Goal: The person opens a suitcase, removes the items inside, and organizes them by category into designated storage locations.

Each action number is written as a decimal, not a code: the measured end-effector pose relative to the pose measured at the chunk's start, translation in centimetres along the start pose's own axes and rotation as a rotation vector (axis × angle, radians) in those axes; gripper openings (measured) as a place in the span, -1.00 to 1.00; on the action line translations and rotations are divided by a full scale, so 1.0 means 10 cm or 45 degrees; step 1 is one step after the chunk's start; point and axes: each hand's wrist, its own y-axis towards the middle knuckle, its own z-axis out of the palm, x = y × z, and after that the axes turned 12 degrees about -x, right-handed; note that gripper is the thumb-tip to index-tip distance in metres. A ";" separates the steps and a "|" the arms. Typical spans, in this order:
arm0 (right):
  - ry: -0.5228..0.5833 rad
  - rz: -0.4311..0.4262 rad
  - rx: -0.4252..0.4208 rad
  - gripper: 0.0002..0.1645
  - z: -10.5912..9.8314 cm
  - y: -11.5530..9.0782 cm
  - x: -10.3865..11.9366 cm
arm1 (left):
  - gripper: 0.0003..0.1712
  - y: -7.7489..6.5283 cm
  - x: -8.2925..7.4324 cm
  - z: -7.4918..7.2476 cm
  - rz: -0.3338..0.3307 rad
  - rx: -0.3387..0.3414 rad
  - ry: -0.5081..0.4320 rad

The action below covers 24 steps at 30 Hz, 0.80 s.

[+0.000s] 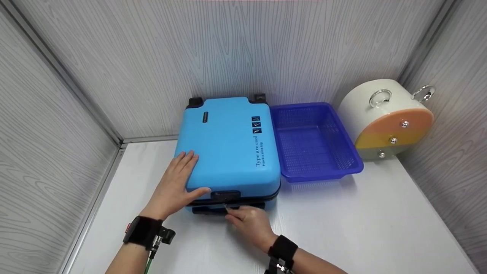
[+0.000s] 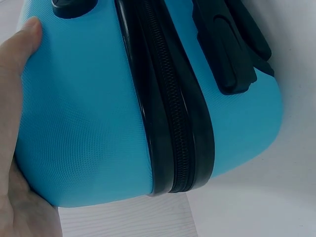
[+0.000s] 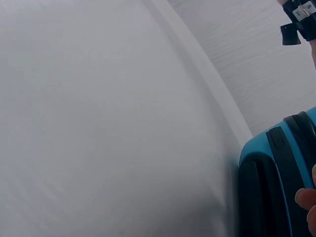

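A bright blue hard-shell suitcase lies flat on the white table, its wheels toward the back wall. My left hand rests on its front left corner with the fingers spread over the lid; the thumb reaches toward the black handle. In the left wrist view the black zipper runs closed around that corner. At the suitcase's front side, my right hand pinches a small zipper pull between thumb and forefinger. Only a few fingertips of the right hand show in the right wrist view.
A blue-purple plastic basket stands against the suitcase's right side. Behind it to the right sits a white rounded drum-like box with silver rings and a striped orange, yellow and green front. Grey wood-grain walls enclose the table.
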 end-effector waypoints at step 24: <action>-0.214 -0.377 0.265 0.44 -1.02 1.07 -0.57 | 0.20 -0.01 -0.01 0.00 -0.023 0.008 0.000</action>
